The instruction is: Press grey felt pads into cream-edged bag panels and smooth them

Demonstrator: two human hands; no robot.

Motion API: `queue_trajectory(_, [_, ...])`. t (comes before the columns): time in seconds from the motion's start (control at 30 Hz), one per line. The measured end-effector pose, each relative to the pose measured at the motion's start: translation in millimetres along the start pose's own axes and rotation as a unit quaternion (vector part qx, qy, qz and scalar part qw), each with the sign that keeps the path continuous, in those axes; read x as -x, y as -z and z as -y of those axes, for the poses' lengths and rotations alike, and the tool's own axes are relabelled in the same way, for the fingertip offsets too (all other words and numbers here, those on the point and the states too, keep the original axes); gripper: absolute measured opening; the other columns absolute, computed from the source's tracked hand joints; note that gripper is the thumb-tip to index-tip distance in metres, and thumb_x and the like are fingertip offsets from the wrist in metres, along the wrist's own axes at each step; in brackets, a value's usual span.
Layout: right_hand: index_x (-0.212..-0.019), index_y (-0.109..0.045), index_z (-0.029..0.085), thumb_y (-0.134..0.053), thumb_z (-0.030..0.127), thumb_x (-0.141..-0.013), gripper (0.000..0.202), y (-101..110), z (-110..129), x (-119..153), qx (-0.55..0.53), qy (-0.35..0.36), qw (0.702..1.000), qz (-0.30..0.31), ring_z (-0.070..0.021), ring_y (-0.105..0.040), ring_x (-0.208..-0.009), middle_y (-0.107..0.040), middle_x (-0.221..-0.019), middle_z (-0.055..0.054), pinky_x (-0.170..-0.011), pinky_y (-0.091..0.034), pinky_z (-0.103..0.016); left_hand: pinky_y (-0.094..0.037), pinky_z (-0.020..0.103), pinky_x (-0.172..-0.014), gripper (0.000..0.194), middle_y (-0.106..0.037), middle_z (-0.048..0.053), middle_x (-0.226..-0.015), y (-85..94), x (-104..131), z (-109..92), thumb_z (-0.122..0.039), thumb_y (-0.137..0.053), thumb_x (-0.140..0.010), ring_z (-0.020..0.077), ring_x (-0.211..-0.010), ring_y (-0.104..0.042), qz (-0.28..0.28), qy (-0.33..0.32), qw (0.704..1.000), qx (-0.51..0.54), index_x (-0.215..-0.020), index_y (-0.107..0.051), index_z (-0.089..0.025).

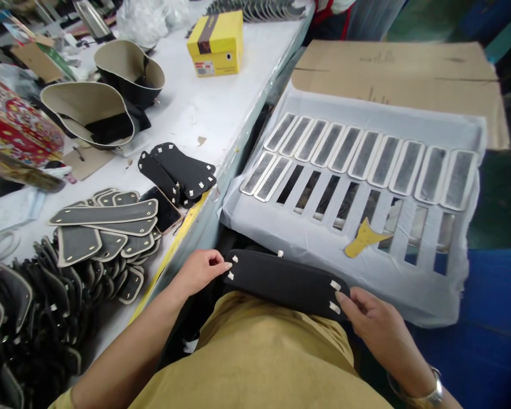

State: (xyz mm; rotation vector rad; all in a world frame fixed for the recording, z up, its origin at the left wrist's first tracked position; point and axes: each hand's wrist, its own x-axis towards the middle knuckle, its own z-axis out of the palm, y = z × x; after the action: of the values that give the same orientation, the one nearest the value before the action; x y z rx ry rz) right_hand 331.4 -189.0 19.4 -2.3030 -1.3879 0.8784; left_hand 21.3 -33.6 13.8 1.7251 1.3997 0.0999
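Observation:
A long black padded strip [285, 281] with rounded ends and small white tabs is stretched between my two hands, low in front of my body. My left hand [202, 271] pinches its left end beside two white tabs. At the strip's right end, my right hand [372, 318] grips the edge near two more tabs. Just beyond it lies a grey-covered board [276, 224] with rows of slots, many filled by rectangular silver-rimmed plates [327, 145]. A yellow forked piece [366, 237] rests on the board's near part.
On the white table [174, 108] to the left are black tabbed pieces [183, 170], a phone [164, 210], grey pieces with pale edging [104, 213] and a dark heap [55, 301]. Farther back stand a yellow box [216, 45] and two black tan-lined items [89, 111]. Cardboard [392, 71] lies behind the board.

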Motion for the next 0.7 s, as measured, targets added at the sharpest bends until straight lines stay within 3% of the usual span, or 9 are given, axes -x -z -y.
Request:
queue_trajectory(0.27, [-0.056,-0.034,0.02,-0.042,0.053,-0.079,0.041,1.7,-0.2,1.9,0.008,0.004,1.0,0.011,-0.0099,-0.033,-0.046,-0.035,-0.046,0.005,-0.046,-0.027,-0.023,-0.032,0.023,-0.053,0.032,-0.054,-0.004,-0.055,-0.2,2.7,0.1,-0.046,-0.057,-0.073,0.0115,-0.055,-0.047,-0.005,-0.017,0.999,-0.034,-0.064,-0.06,-0.016])
queue_trajectory(0.43, [-0.056,-0.034,0.02,-0.042,0.054,-0.079,0.042,-0.8,-3.5,0.5,0.022,0.0,1.0,0.007,-0.0105,-0.033,-0.049,-0.034,-0.048,0.005,-0.048,-0.025,-0.023,-0.037,0.026,-0.058,0.026,-0.057,-0.002,-0.066,3.6,9.0,-10.1,-0.042,-0.055,-0.078,0.0136,-0.06,-0.051,-0.037,-0.053,0.983,-0.173,-0.068,-0.058,-0.018])
queue_trajectory(0.57, [-0.056,-0.032,0.02,-0.044,0.05,-0.081,0.04,0.1,-0.9,2.8,0.021,-0.001,1.0,-0.008,-0.0101,-0.03,-0.05,-0.032,-0.049,0.005,-0.049,-0.023,-0.024,-0.043,0.035,-0.08,0.016,-0.057,0.007,-0.1,-4.2,12.3,-28.2,-0.027,-0.054,-0.079,0.0221,-0.092,-0.055,-0.107,-0.177,0.941,-0.269,-0.092,-0.055,-0.018])
queue_trajectory(0.7, [-0.056,-0.033,0.019,-0.045,0.042,-0.081,0.036,0.4,3.2,3.7,0.013,-0.01,1.0,-0.008,-0.0095,-0.03,-0.05,-0.034,-0.05,0.005,-0.049,-0.022,-0.024,-0.034,0.043,-0.1,0.017,-0.046,0.011,-0.13,-41.7,5.4,-55.2,-0.027,-0.06,-0.076,0.0265,-0.119,-0.042,-0.044,-0.367,0.896,-0.248,-0.09,-0.054,-0.018])
